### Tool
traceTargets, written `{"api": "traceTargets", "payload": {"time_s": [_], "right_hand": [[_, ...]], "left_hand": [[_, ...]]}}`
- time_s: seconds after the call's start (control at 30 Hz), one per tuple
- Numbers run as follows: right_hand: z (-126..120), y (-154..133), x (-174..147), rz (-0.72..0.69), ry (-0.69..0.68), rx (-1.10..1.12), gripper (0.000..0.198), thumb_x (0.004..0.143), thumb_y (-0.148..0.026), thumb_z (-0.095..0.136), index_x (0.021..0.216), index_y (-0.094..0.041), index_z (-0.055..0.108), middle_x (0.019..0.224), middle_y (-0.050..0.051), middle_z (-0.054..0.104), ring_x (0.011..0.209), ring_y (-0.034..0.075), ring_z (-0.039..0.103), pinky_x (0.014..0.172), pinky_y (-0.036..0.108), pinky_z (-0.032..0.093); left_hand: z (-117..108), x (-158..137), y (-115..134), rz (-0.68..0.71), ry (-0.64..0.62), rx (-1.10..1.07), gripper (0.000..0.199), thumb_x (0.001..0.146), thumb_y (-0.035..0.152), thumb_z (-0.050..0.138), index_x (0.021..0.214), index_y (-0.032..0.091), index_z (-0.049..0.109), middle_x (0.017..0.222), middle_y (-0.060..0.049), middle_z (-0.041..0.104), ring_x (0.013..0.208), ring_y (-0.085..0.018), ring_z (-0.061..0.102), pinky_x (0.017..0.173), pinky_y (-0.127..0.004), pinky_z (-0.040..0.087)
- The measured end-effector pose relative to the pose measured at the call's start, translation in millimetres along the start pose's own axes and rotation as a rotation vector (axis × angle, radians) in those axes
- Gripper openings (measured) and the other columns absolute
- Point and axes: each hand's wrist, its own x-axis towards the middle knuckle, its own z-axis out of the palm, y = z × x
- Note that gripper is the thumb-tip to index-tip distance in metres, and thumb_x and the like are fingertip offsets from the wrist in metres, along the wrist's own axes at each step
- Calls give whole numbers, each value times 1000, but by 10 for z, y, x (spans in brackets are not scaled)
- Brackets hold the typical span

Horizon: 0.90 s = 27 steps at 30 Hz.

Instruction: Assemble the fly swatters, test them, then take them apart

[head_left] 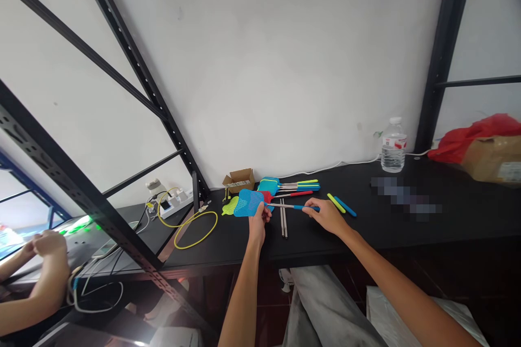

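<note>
I see meshed plastic swatter head (246, 203), centre of frame; smooth metal rods (284, 222) below; matt tabletop (378, 233); glossy clear-plastic bottle (393, 158), right.

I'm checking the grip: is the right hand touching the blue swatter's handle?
Touching: in the head view, the right hand grips the blue handle, with no gap showing between them.

Left hand (257, 220), right hand (325, 214), fingers (314, 203) curled (both)
</note>
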Motion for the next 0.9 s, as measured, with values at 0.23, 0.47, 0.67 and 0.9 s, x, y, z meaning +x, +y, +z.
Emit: {"api": "traceTargets", "payload": {"time_s": [0.23, 0.47, 0.67, 0.9], "right_hand": [[-10, -28, -8, -8, -2, -80, 48, 95, -52, 40, 62, -22, 59, 57, 0, 63, 55, 17, 58, 61, 28, 39], [43, 18, 7, -9, -11, -116, 27, 87, -50, 54, 97, -26, 62, 67, -2, 65, 58, 19, 58, 60, 29, 38], [37, 15, 19, -12, 19, -83, 16, 86, -41, 57, 88, -25, 60, 79, 0, 68, 67, 19, 61, 66, 30, 41], [2, -13, 14, -22, 80, -48, 21, 85, -43, 58, 86, -23, 65, 88, 4, 70, 79, 22, 63, 71, 32, 44]], "left_hand": [[9, -2, 1, 0, -12, 1, 42, 78, 52, 68, 62, 17, 52, 58, 0, 55, 51, -9, 48, 50, -22, 32], [8, 2, 22, -6, 50, -57, 42, 74, 51, 71, 59, 17, 52, 55, 1, 52, 49, -8, 46, 49, -22, 32], [3, 2, 16, -16, 44, -47, 41, 75, 51, 71, 59, 17, 53, 55, 1, 52, 49, -8, 45, 49, -22, 32], [19, -24, 46, -19, 6, -10, 42, 78, 52, 68, 60, 16, 53, 56, 0, 54, 48, -8, 44, 50, -22, 33]]}}
